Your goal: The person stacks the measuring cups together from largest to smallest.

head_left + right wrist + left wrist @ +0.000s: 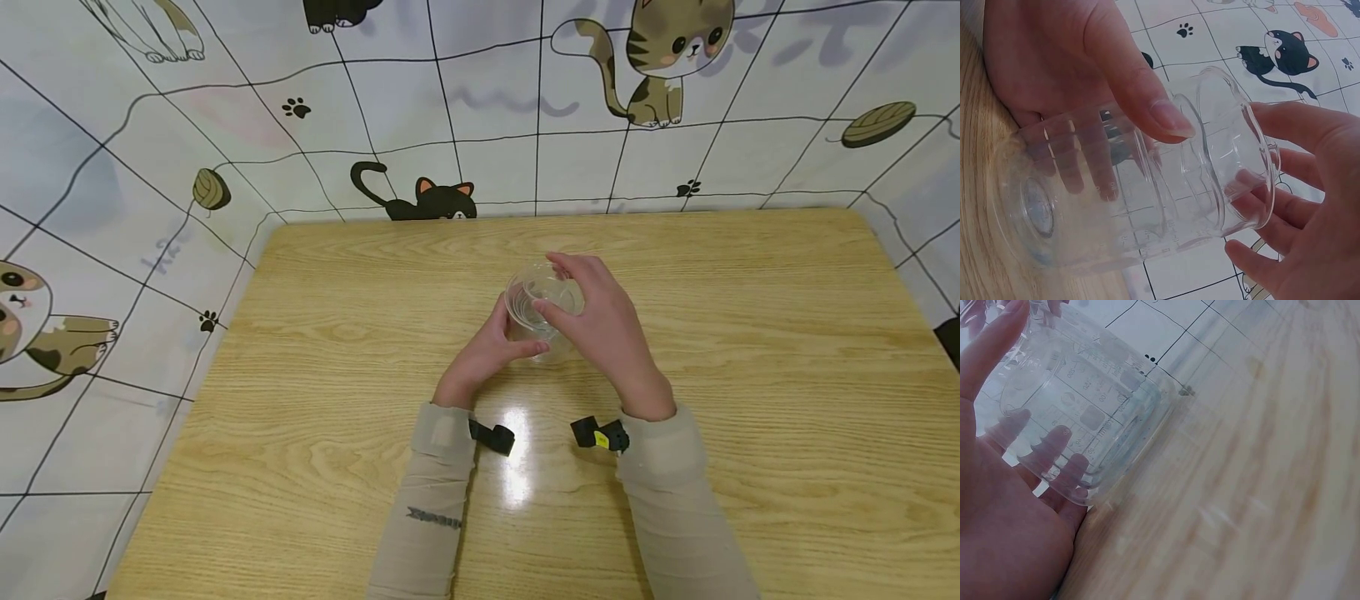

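Note:
A clear plastic beaker [1079, 231] with printed measuring marks stands upright on the wooden table. Its mouth holds a second, smaller clear beaker [1244, 212], nested partway with its rim sticking out above. My left hand [483, 350] grips the larger beaker around its side, thumb in front and fingers behind, seen through the wall in the left wrist view. From the right and above, my right hand [611, 321] spans the smaller beaker's rim, thumb and fingers on opposite sides of it. Marks on the larger beaker's wall also show in the left wrist view.
The wooden table [315, 333] reaches back to a cloth backdrop [495, 100] printed with cats and grid lines, which also rises on the left and right. Black straps [491, 437] are on both wrists over beige sleeves [427, 517].

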`<state>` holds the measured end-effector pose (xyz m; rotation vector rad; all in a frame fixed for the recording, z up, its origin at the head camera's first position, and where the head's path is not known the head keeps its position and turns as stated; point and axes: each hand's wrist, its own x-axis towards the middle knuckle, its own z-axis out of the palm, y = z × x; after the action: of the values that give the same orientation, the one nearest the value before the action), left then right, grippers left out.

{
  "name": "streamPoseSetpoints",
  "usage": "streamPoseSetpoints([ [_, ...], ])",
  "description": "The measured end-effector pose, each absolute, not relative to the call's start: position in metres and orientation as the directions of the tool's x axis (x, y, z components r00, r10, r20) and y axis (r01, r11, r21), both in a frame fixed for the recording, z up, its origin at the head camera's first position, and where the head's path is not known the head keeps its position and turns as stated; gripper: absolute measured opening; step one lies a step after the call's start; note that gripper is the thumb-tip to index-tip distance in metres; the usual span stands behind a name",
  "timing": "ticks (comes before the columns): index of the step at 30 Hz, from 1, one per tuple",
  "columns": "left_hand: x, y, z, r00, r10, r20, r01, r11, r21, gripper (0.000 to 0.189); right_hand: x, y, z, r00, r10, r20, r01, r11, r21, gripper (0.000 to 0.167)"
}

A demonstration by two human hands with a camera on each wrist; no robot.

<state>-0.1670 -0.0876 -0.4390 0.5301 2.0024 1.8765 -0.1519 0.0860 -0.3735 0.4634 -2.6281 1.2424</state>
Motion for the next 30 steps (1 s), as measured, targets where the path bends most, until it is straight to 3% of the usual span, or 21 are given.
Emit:
streamPoseSetpoints([
  [30,-0.1669,-0.0874,-0.4394,-0.870,0.493,0.001,0.018,0.029,0.999,0.088,-0.1540,0.0865,-0.3741,-0.923,-0.218,0.316,-0.380,0.638,-0.670,0.054],
])
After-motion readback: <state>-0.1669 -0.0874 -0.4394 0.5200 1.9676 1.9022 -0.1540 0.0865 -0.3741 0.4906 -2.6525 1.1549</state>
